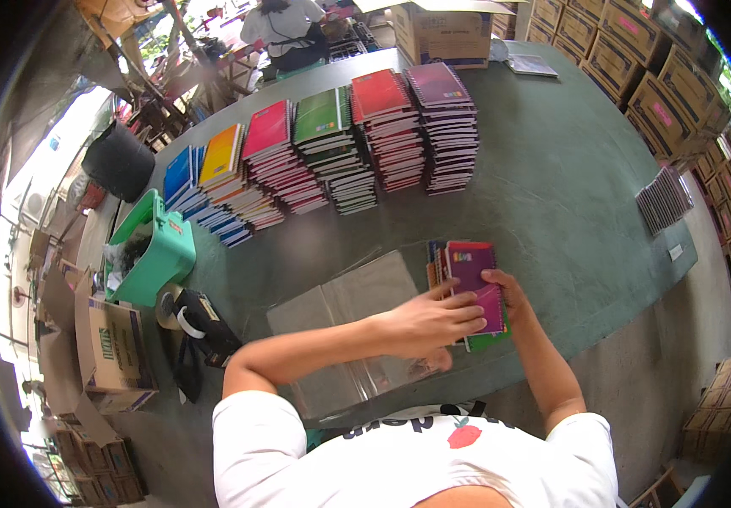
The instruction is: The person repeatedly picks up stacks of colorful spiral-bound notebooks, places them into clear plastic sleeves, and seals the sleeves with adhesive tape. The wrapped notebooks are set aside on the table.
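Observation:
In front of me is a small stack of spiral notebooks with a purple notebook (pixel 474 264) on top and a green one (pixel 491 341) showing at the bottom edge. My right hand (pixel 507 292) grips the stack's right edge, thumb over the purple cover. Stretched fingers of my left hand (pixel 435 323) reach across the lower left of the purple cover, slightly blurred, with the thumb apart below. Clear plastic sleeves (pixel 344 309) lie flat beneath and left of my left forearm.
Tall notebook stacks line the table's far side, among them purple (pixel 446 89), red (pixel 378 93), green (pixel 321 114) and yellow (pixel 221 155). A green plastic bin (pixel 175 254), a black tape dispenser (pixel 204 326) and an open carton (pixel 115 347) stand left. More notebooks (pixel 664 201) lie far right.

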